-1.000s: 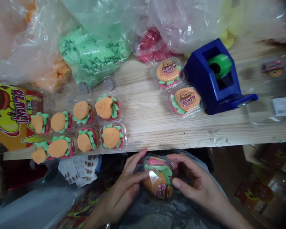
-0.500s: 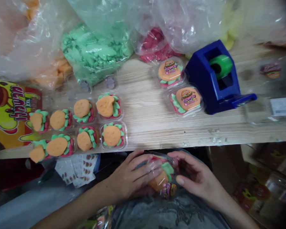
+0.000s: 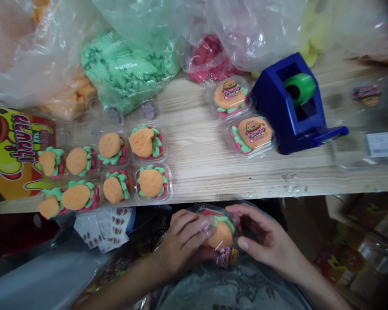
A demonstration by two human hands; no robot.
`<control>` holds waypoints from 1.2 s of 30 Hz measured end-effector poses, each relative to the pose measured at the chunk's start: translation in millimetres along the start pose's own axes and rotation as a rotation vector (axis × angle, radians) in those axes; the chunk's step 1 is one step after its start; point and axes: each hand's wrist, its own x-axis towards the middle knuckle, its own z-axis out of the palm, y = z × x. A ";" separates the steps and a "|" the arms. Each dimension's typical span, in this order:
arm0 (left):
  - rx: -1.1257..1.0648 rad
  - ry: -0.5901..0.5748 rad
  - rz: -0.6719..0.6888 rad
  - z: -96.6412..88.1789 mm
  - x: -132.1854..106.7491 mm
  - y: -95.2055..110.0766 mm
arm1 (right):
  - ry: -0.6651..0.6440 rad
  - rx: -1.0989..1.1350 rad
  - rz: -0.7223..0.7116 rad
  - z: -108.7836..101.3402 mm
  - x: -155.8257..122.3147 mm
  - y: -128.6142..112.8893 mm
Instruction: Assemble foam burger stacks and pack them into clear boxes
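Observation:
Below the table's front edge, a clear plastic clamshell box (image 3: 224,234) with a burger-shaped candy and a burger sticker is held between both hands. My left hand (image 3: 189,239) grips its left side, the fingers lying over the lid. On the other side my right hand (image 3: 261,237) pinches the box's edge between thumb and fingers. Closest on the table are clear boxes with burger candies, such as the front one (image 3: 151,182), in two rows at the left. Two stickered boxes, one of them the nearer box (image 3: 255,134), lie beside the blue tape dispenser (image 3: 287,107).
Bags of green pieces (image 3: 131,69), red pieces (image 3: 210,60) and orange pieces (image 3: 73,97) line the back. A yellow printed package (image 3: 16,150) lies far left. Sticker sheets (image 3: 105,228) hang below the table edge. Clear packaging (image 3: 383,144) lies at the right.
The left hand has shifted slightly on the box, its fingers more bent over the lid. The right hand keeps its hold. The view has moved slightly.

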 end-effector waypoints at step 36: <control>-0.555 0.459 -0.667 -4.2 8.2 39.2 | 0.022 -0.082 -0.064 6.9 -1.8 -11.5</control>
